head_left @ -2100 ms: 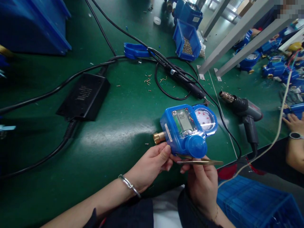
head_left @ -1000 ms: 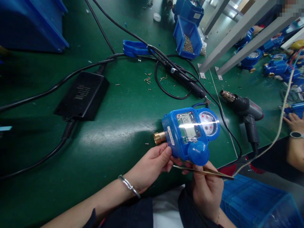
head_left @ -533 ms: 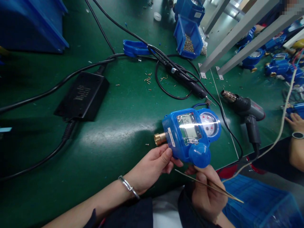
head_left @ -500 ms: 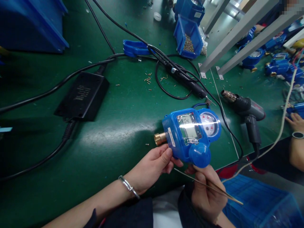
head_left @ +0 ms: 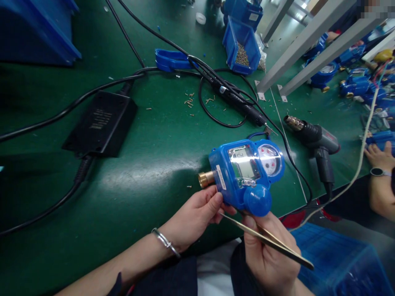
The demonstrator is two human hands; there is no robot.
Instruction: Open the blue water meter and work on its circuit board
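Note:
A blue water meter (head_left: 222, 179) with a lit display, a round dial at its right and a brass threaded end at its left is held above the green bench. My left hand (head_left: 200, 209) is closed on its lower left edge, thumb in front. Below the blue round cap my right hand (head_left: 271, 250) grips a pair of metal tweezers (head_left: 277, 246), whose tip points left toward my left fingers. Whether the right fingertips also touch the meter's underside is hidden.
Behind the meter lie an electric screwdriver (head_left: 240, 105), loose screws (head_left: 189, 100) and a blue screw bin (head_left: 242, 49). A heat gun (head_left: 317, 137) lies right, a black power box (head_left: 100, 123) left. Another person's hand (head_left: 381, 158) is at far right.
The tweezers and my right hand have turned and shifted, bringing the tip nearer my left fingers. The whole view has moved slightly; my left hand still holds the meter.

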